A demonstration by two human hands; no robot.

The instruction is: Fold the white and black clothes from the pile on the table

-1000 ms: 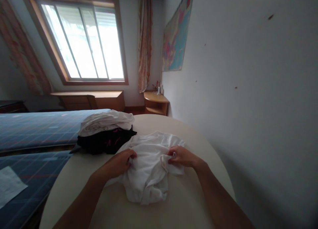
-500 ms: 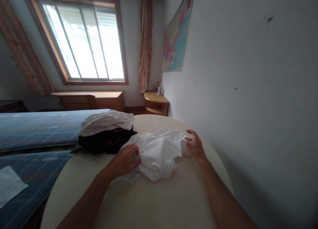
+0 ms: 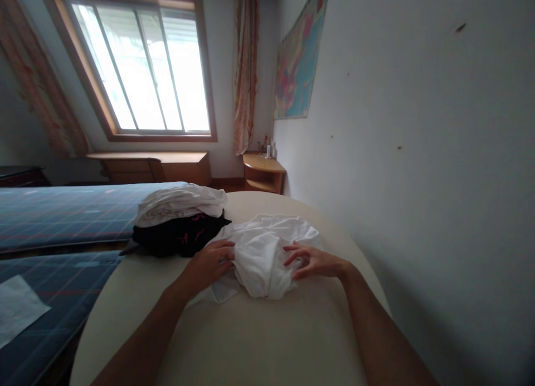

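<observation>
The crumpled white garment (image 3: 265,257) lies at the frame's lower centre on a pale table (image 3: 259,341), the right hand (image 3: 315,261) against it with fingers loosely spread, the left hand's (image 3: 212,265) bent fingers at its left side, pinching or not I cannot tell.

From my station I see a bright window (image 3: 142,68) between patterned curtains (image 3: 246,68), with a desk (image 3: 184,162) below. A corner shelf (image 3: 263,163) meets the pale wall (image 3: 388,90), where a map (image 3: 297,62) hangs; blue plaid mattresses (image 3: 75,207) lie to my left.
</observation>
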